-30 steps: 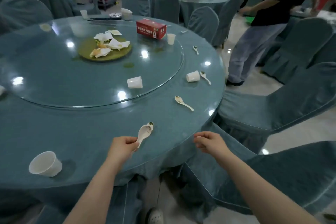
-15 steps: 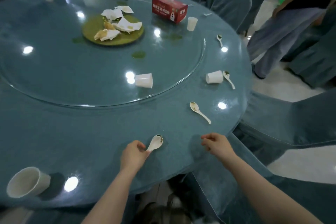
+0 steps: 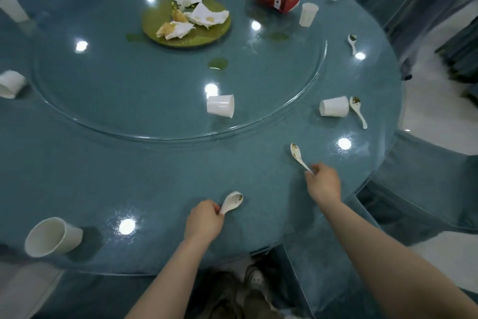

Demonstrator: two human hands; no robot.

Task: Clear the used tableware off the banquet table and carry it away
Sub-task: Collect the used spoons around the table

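Banquet table (image 3: 155,189), near right rim: step in hand, collecting soup spoons.

- Left hand (image 3: 204,220): fingers curled round the handle of a soiled white spoon (image 3: 231,202), bowl pointing far-right.
- Right hand (image 3: 323,181): fingertips pinching the handle end of a second spoon (image 3: 297,155), which lies on the cloth near the edge.
- Advice: the right hand should close well up the handle before lifting and keep the bowl level, since residue may drip.
- Outstanding, far right: tipped paper cup (image 3: 333,106) beside a third spoon (image 3: 358,110); fourth spoon (image 3: 352,41) farther off.
- On the glass turntable (image 3: 103,101): tipped cup (image 3: 221,106), green plate (image 3: 217,34) of napkins.
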